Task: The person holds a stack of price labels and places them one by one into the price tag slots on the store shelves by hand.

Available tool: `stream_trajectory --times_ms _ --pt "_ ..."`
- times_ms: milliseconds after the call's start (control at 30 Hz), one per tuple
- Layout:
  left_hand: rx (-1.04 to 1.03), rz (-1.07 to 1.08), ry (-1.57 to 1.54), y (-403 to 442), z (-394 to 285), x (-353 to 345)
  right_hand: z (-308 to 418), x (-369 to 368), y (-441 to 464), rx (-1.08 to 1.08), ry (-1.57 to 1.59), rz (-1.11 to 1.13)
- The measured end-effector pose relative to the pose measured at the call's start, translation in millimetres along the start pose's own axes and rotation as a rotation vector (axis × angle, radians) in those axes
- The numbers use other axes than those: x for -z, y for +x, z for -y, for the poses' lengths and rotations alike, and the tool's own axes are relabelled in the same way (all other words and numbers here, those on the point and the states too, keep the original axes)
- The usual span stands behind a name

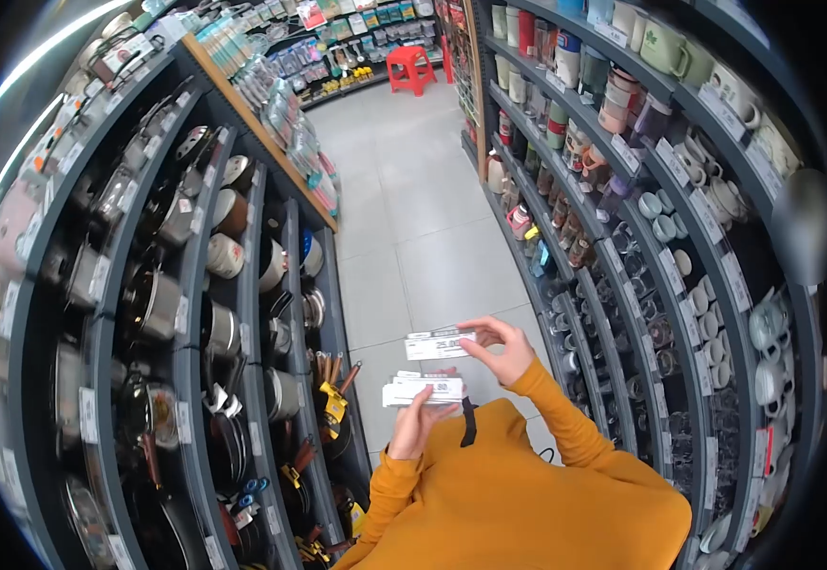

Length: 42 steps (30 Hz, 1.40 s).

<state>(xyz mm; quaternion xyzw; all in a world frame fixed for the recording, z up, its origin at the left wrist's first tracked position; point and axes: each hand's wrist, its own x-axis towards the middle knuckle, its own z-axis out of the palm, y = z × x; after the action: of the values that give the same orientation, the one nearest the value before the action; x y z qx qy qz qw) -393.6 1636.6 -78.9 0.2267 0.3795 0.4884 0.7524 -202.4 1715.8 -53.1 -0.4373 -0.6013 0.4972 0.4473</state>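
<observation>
My left hand [415, 424] holds a stack of white price labels [409, 390] low in front of my chest, with the thumb on top. Just above and to the right, my right hand [501, 350] pinches the right end of a single white price label [429, 345] between thumb and fingers. This label carries large printed digits and lies roughly level above the stack, a small gap apart from it. Both sleeves are mustard yellow.
Shelves of pots and pans [152, 302] line the left side. On the right, shelves hold cups and mugs [662, 47] and glassware. A tiled aisle floor [385, 209] runs ahead to a red stool [410, 68] near packaged goods at the far end.
</observation>
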Motion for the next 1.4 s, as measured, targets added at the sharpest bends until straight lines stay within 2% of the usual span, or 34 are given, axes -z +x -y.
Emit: stream_trajectory --times_ms 100,200,400,600,700,800,900,1033,1133,1167,1267,1300,1400 --pt "0.019 -0.053 -0.054 47 -15 3 14 13 45 0.044 -0.002 0.028" --pt "0.095 -0.009 -0.018 94 -34 12 -7 20 82 0.015 0.114 -0.122" --pt "0.228 0.077 0.063 209 -83 34 -44 50 153 -0.091 0.141 -0.317" --pt "0.316 0.235 0.115 352 -149 43 -71 74 249 -0.035 0.057 -0.581" --pt "0.308 0.339 0.270 416 -201 26 -72 84 302 0.006 0.042 -0.722" --pt "0.290 0.390 0.337 469 -239 21 -68 99 348 0.014 -0.140 -0.779" --pt "0.279 0.400 0.351 499 -271 6 -65 118 394 -0.002 -0.171 -0.791" --pt "0.301 0.314 0.245 540 -272 9 -76 149 469 -0.011 -0.148 -0.799" --pt "0.386 0.356 0.187 579 -273 4 -80 175 522 0.015 -0.231 -0.773" --pt "0.401 0.360 0.183 593 -275 1 -77 184 536 -0.058 -0.223 -0.765" --pt "0.429 0.352 0.194 644 -289 -9 -95 222 585 0.027 -0.273 -0.829" --pt "0.433 0.334 0.191 664 -293 -13 -95 236 601 -0.037 -0.320 -0.859" --pt "0.409 0.296 0.186 717 -308 -19 -99 290 652 0.096 -0.465 -0.988"
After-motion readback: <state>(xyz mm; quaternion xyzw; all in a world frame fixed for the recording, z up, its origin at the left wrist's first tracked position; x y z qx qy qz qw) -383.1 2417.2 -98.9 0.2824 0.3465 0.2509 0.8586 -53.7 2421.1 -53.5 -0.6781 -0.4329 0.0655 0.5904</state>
